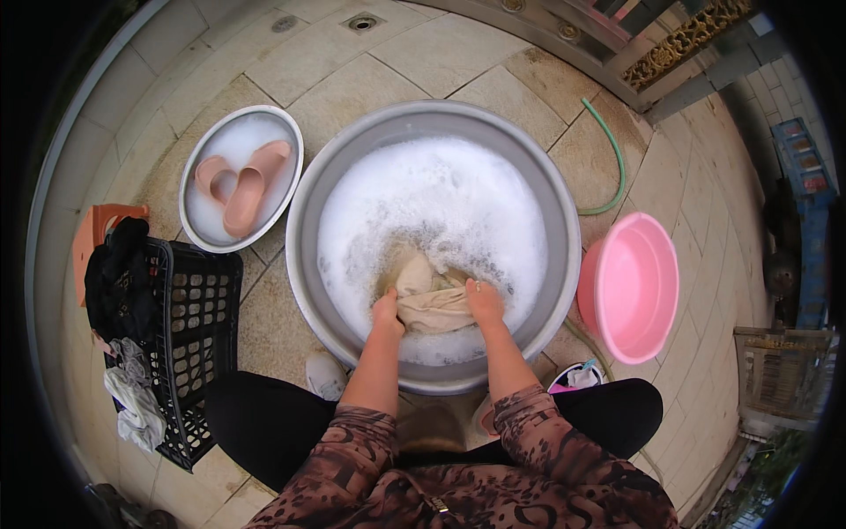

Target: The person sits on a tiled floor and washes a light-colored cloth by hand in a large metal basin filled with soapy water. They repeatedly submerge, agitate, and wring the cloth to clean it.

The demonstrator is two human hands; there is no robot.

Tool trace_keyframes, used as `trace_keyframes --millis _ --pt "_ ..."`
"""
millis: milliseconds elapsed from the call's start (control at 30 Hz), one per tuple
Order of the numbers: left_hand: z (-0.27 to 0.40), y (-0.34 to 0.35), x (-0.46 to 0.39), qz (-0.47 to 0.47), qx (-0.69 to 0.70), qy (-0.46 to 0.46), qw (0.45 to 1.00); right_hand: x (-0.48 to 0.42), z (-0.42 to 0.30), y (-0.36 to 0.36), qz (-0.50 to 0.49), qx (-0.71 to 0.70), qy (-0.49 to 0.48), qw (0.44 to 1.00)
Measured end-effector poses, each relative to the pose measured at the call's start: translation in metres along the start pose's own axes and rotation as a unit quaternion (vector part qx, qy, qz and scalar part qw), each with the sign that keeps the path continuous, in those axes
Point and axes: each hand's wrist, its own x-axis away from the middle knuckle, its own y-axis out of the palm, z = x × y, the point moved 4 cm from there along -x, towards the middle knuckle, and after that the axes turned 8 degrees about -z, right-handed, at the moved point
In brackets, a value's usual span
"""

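Note:
A large round metal basin (433,116) full of sudsy water stands on the floor before me. My left hand (388,313) grips the left side of a wet beige cloth (436,309), and my right hand (484,302) grips its right side. The cloth is stretched between both hands at the near part of the water, with another bunched portion just beyond it, partly under the surface. White foam (449,178) surrounds the cloth. The fingertips are partly hidden by the cloth and suds.
At the left stand a small metal basin (296,125) with pink slippers (244,198) in suds and a black plastic crate (201,330) with clothes over its edge, by an orange stool (89,231). To the right are a pink plastic basin (638,287) and a green hose (618,159).

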Motion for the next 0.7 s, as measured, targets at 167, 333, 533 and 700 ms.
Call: trace_keyframes --millis 167,333,533,700 --pt "0.001 0.015 0.019 0.024 -0.091 0.025 0.995 -0.015 0.022 0.033 -0.058 -0.298 0.084 0.949" --pt "0.01 0.041 0.018 -0.163 0.076 0.023 0.983 0.028 -0.078 0.037 -0.06 -0.263 -0.145 0.952" --pt "-0.001 0.033 0.01 -0.182 0.062 0.055 0.98 0.061 -0.118 -0.004 -0.012 -0.04 -0.079 0.996" --pt "0.004 0.067 0.043 -0.107 0.124 0.01 0.986 0.057 -0.113 -0.02 0.007 -0.083 -0.076 0.994"
